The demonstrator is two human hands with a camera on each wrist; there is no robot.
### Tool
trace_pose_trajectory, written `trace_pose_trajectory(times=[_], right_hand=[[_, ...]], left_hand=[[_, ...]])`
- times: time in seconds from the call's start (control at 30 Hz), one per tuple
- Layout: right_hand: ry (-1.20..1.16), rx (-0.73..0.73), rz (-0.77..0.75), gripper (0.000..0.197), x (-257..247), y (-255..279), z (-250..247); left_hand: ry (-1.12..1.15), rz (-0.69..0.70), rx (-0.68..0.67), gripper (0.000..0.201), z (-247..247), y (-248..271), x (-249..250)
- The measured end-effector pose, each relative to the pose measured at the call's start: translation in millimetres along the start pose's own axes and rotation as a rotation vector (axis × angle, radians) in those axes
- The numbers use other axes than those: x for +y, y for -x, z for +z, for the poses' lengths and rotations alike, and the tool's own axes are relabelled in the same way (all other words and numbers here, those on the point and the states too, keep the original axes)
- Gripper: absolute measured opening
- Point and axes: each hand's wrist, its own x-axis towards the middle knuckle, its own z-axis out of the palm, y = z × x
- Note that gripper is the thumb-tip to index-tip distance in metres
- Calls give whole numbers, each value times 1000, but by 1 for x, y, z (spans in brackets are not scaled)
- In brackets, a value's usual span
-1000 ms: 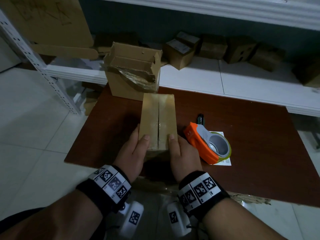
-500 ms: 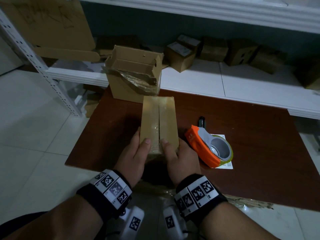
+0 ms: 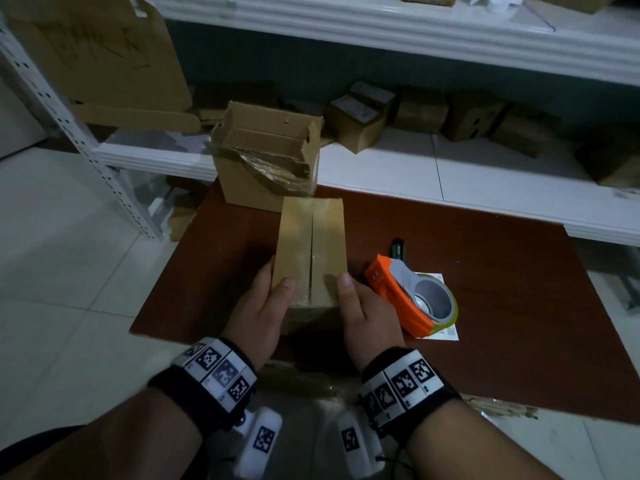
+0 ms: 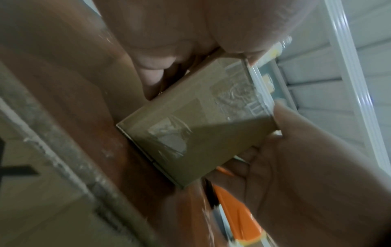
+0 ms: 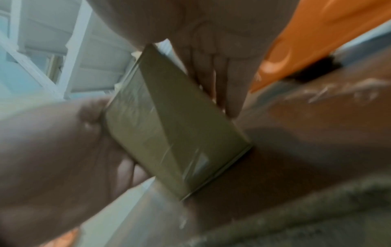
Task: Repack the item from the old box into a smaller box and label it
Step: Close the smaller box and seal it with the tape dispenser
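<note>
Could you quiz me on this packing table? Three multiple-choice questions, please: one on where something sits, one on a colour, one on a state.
1. Where is the tape dispenser?
A. right of the held box
B. inside the open box
C. on the floor

2. What colour is its body?
A. blue
B. orange
C. green

3. The top flaps of the held box are:
A. torn off
B. standing open
C. folded shut

Answers: 1 A, the tape dispenser lies beside the right hand. 2 B, orange plastic. 3 C, the small box, also held by the left hand, shows flaps meeting at a seam.

The small box [image 3: 310,251] is matt brown cardboard under glossy clear tape. The bench [image 3: 502,306] is smooth reddish-brown wood. The tape dispenser [image 3: 398,296] is orange and grey plastic.
</note>
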Motion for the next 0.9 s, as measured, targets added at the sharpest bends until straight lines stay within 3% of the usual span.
trace_pose_trajectory(times=[0.13,0.23,0.3,0.47,0.6,0.9], right_hand=[[-117,17,-1,54,-2,7,-5],[-159,-17,-34,39,2,11,-5],[-183,-42,-69,45,5,13,-4],[-129,-163,-80,45,3,22,7],[-108,-263,-110,50,-4,21,14],[-86,-322,-68,53,-5,7,36]], left_hand=[[30,-1,88,55,-6,4,6],[29,19,117,34,-13,7,10],[1,20,120,23,-20,7,13],[-84,9,208,30,-37,14,19],[-173,51,269,52,-45,22,15],[-165,-46,315,46,-53,19,0]])
